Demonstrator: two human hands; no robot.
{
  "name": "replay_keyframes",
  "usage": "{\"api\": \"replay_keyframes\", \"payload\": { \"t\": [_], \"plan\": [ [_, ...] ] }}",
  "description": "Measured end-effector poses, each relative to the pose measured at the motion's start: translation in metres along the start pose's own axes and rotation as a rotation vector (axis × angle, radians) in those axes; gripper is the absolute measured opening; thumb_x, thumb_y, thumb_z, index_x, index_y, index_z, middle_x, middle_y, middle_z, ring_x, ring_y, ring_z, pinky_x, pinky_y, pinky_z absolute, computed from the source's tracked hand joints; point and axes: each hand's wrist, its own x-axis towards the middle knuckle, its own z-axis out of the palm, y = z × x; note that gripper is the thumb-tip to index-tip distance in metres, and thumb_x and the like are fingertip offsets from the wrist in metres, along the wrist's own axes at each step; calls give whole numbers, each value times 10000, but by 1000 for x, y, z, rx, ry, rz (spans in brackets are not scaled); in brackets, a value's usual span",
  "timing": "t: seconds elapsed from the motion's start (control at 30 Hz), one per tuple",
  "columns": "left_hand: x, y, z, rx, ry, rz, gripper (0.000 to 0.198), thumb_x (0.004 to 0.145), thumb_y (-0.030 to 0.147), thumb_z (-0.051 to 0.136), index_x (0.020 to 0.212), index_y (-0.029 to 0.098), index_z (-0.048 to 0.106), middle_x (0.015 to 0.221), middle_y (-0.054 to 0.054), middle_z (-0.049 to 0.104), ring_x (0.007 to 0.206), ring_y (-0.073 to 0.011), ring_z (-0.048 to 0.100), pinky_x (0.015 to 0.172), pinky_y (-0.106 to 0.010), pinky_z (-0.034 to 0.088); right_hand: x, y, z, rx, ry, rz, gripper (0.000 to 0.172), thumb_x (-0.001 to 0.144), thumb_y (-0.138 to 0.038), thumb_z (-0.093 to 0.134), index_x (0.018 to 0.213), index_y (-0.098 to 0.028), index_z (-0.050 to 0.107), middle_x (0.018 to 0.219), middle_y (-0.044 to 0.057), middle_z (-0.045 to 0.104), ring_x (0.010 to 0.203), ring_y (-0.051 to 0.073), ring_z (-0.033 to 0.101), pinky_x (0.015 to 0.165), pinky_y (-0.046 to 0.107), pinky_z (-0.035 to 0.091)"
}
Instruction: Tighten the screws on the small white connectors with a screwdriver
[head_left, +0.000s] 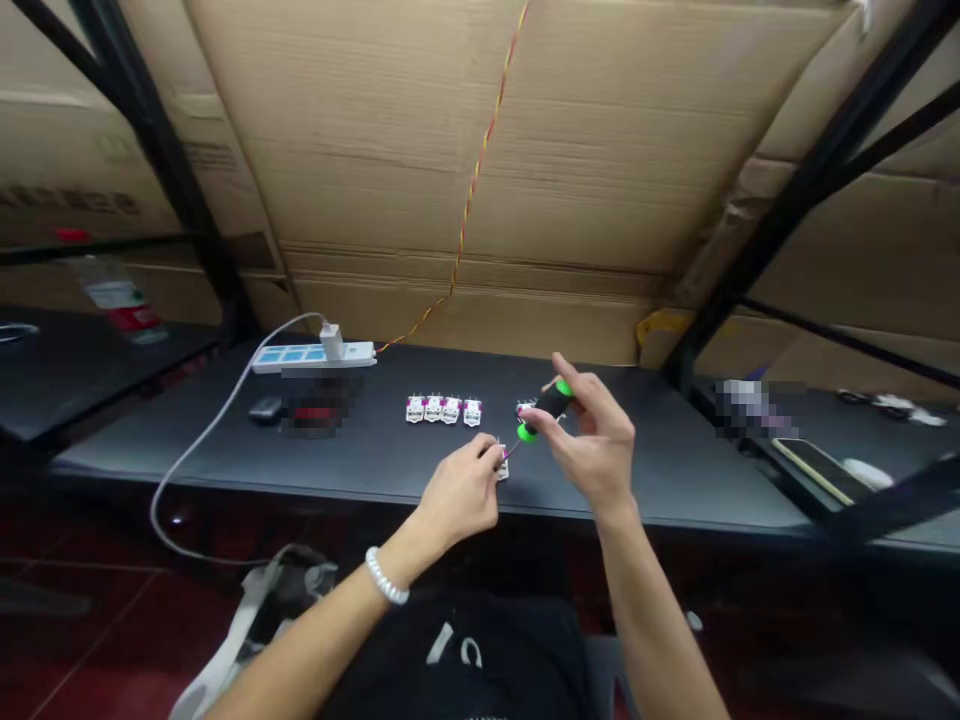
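Observation:
My right hand (592, 430) is closed around the black and green handle of a screwdriver (553, 402), tilted so its shaft points down and left. The tip meets a small white part with purple bits (503, 466), which my left hand (466, 485) pinches near the table's front edge. My fingers cover much of that part. Several similar white and purple parts (442, 409) stand in a row just beyond my left hand. Another white part (526, 408) lies behind the screwdriver, partly hidden by my right hand.
A white power strip (315, 356) with a plugged-in adapter sits at the back left of the black table (360, 460). Its white cable (195, 440) loops over the front edge. A dark box-like object (265, 409) lies nearby. Black metal posts (780, 215) flank the table; cardboard (420, 130) stands behind.

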Motion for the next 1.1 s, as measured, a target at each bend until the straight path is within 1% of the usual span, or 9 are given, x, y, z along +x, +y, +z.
{"api": "replay_keyframes", "payload": {
  "t": [0.1,0.2,0.27,0.43,0.53,0.67,0.83,0.93,1.1],
  "plan": [
    [0,0,0,-12,14,10,244,904,62,497,1072,214,589,1197,-112,640,990,-268,687,912,-416,606,8,-8,4,-55,-108,-47,476,961,-316,734,1432,-285,672,1075,67,694,901,211,664,890,377,599],
    [0,0,0,-32,29,13,229,889,53,514,1028,221,585,1164,-96,640,974,-248,687,906,-385,605,10,-13,5,84,-237,-19,469,1025,-274,603,1493,-283,606,1260,93,703,1056,232,700,968,398,593],
    [0,0,0,-35,28,15,214,889,52,515,1008,217,581,1162,-97,641,976,-248,688,913,-388,602,10,-13,5,185,-275,12,443,1032,-264,598,1474,-284,616,1284,89,711,1070,230,717,963,400,603],
    [0,1,1,-10,23,-13,201,899,59,508,1014,208,579,1182,-101,644,991,-258,685,901,-402,600,14,-14,9,56,-169,-105,301,918,-291,797,1216,-284,763,1060,54,708,900,208,681,775,352,598],
    [1,2,1,-10,18,-25,198,896,60,512,1001,212,582,1154,-93,641,980,-251,679,901,-395,596,16,-15,9,49,-199,-110,346,956,-293,738,1302,-290,729,1125,79,687,954,227,676,814,377,601],
    [2,1,1,-33,32,-30,195,884,61,539,988,218,589,1151,-88,630,1007,-245,669,942,-394,584,15,-13,6,266,-347,-3,425,1040,-260,589,1461,-313,621,1340,102,673,1166,265,691,950,432,599],
    [6,1,1,-39,32,-58,171,870,68,562,951,217,586,1140,-87,630,1006,-251,647,930,-403,576,17,-9,6,153,-253,-3,344,926,-269,788,1265,-302,743,1137,57,698,990,224,685,871,381,587],
    [8,2,2,-19,22,-83,175,844,67,587,934,217,590,1137,-87,628,1002,-255,634,930,-409,569,17,-9,5,66,-213,-31,356,939,-300,767,1293,-286,736,1105,64,677,882,200,651,806,365,584],
    [8,2,3,-40,26,-82,172,843,65,582,932,213,596,1116,-82,622,998,-255,627,933,-417,561,14,-8,4,198,-286,21,429,1028,-269,610,1456,-283,632,1278,101,697,1072,245,706,915,408,607]
  ]
}}
